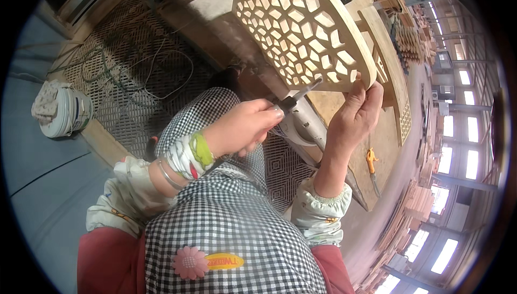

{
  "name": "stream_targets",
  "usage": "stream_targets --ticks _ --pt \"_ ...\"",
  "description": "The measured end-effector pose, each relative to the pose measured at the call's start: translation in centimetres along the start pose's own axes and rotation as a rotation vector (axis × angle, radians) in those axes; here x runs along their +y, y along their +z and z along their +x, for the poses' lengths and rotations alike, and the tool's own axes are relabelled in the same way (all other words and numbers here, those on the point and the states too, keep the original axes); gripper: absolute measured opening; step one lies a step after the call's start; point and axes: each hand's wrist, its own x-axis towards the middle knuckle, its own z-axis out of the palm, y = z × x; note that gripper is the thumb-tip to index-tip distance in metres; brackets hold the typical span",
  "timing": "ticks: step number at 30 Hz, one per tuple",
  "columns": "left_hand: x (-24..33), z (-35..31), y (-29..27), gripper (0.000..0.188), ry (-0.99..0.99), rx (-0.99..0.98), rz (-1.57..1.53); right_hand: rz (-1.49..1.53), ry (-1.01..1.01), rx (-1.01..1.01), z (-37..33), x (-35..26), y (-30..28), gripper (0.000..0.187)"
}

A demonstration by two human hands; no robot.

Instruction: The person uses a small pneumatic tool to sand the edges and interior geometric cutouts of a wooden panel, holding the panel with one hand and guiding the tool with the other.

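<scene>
My left hand point(242, 127) is closed around a slim tool point(289, 103) with a black collar and a narrow grey metal tip. Its tip reaches the lower edge of a pale wooden panel point(354, 35), which is cut through with many angular openings. Whether the tip touches the wood is hard to make out. The panel stands tilted, and its rounded lower right corner is pinched between the thumb and fingers of my right hand point(358, 111). Most of the tool's handle is hidden inside my left hand.
Behind the panel lie more pale wooden pieces point(396, 86) on the workbench point(388, 159). A yellow-orange air gun point(371, 159) is right of my right forearm. Cables point(105, 68) trail over the slotted floor mat point(121, 30). A white bucket point(78, 108) stands at the left; timber stacks point(414, 202) line the right.
</scene>
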Motion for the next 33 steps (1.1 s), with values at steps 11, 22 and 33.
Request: stream_targets --ticks 11,22,33 --pt "0.1 -1.9 1.7 0.046 0.405 0.45 0.801 -0.049 -0.034 -0.011 -0.4 -1.2 -0.7 0.014" --pt "0.6 -1.5 -0.1 0.025 0.062 0.057 0.178 -0.012 -0.032 0.028 -0.1 -0.1 -0.2 0.014" --pt "0.2 -4.7 0.6 0.049 0.425 0.52 0.894 0.074 0.031 -0.071 -0.4 -0.6 -0.2 0.019"
